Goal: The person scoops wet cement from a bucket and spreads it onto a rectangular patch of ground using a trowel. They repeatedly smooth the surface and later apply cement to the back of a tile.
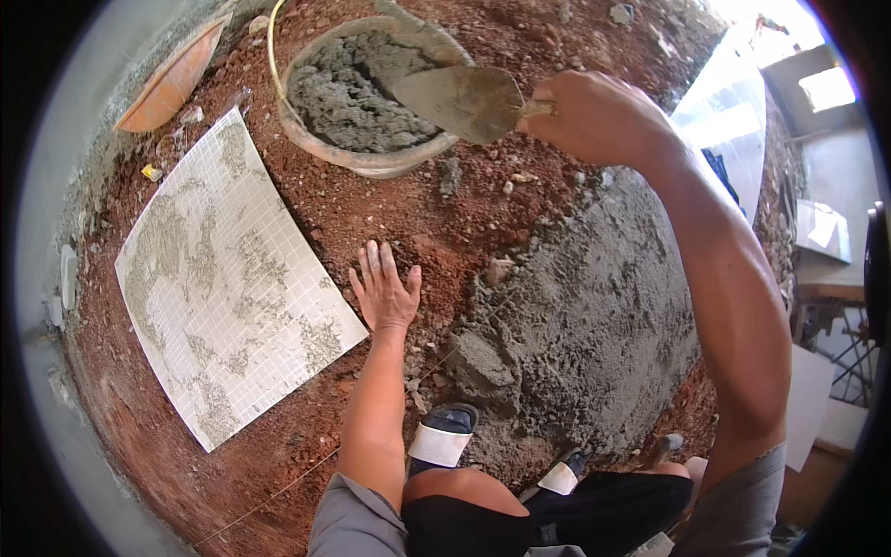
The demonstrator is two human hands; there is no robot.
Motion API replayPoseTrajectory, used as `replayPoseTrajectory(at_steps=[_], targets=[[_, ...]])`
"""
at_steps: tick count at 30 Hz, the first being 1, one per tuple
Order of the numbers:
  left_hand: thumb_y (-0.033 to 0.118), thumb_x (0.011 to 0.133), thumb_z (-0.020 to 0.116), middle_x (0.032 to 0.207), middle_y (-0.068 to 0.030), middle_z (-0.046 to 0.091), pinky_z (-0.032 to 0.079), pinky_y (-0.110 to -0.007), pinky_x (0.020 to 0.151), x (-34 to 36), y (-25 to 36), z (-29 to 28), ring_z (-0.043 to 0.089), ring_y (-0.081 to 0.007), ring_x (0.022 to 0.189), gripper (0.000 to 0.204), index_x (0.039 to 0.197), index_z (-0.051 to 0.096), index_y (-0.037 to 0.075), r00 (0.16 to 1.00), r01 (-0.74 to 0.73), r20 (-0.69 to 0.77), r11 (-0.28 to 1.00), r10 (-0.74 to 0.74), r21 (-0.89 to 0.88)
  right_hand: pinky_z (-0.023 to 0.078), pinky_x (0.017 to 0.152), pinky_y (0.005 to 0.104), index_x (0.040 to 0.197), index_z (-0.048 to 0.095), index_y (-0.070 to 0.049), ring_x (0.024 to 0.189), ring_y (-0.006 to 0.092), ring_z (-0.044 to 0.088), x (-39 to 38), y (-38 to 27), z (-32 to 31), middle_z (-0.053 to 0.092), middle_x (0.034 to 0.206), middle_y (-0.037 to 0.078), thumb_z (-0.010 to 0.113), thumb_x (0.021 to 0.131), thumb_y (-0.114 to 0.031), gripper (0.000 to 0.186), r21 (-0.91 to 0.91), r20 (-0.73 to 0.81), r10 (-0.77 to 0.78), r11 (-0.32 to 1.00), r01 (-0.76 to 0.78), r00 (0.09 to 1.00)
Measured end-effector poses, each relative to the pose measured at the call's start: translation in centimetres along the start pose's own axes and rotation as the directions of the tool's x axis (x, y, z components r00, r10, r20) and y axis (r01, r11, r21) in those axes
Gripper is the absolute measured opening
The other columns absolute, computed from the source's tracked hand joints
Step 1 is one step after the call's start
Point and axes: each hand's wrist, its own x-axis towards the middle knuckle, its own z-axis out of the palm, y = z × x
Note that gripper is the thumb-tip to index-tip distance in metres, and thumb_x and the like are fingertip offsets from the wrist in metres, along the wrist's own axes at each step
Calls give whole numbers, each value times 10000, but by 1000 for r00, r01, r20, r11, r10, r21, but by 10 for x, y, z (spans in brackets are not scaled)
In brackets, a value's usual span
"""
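Observation:
My right hand (594,116) grips the handle of a metal trowel (473,107), whose blade is over the right side of a round bucket (413,160) filled with wet grey mortar (343,97). My left hand (385,292) has its fingers spread on or just over the red soil, next to a light grid-patterned tile (288,325) smeared with grey cement. Below my right arm lies a bed of spread grey mortar (613,306), with a small lump (478,362) at its near left edge.
An orange basin (172,74) leans by the pale wall (51,186) at left. Thin strings cross the red soil (121,390). A large pale sheet (719,84) lies at upper right, with boards (817,232) and a metal frame beyond. My sandalled feet (441,436) are below.

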Motion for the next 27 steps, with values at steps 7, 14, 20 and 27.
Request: replayPoseTrajectory(at_steps=[7,14,20,27], targets=[[706,909,267,1575,-140,174,109,-556,1141,4,-1,-3,163,-329,1450,824,1504,210,139,996,-10,87,1000,13,-28,499,537,358,939,679,-5,546,135,581,78,-46,13,646,685,99,509,897,-311,353,222,259,-147,971,89,954],[707,906,296,1571,-155,167,114,-556,1138,4,-2,-3,161,-335,1448,836,1500,211,126,998,-41,52,998,43,-48,530,666,383,1056,682,-16,690,188,648,86,-38,45,699,869,145,538,907,-367,408,416,260,-149,909,28,954],[701,908,301,1568,-155,172,104,-550,1141,4,-2,-3,153,-335,1451,828,1499,218,126,998,-37,57,998,40,-50,550,763,381,1130,683,-57,838,244,692,73,-22,61,717,945,133,548,909,-398,428,433,77,-133,897,87,988],[701,905,310,1560,-172,204,89,-545,1152,3,-4,2,123,-325,1465,849,1493,250,92,998,-62,10,998,63,-24,552,628,335,1135,695,-92,683,158,660,64,4,59,697,821,121,584,912,-433,422,493,62,-143,865,95,988]])
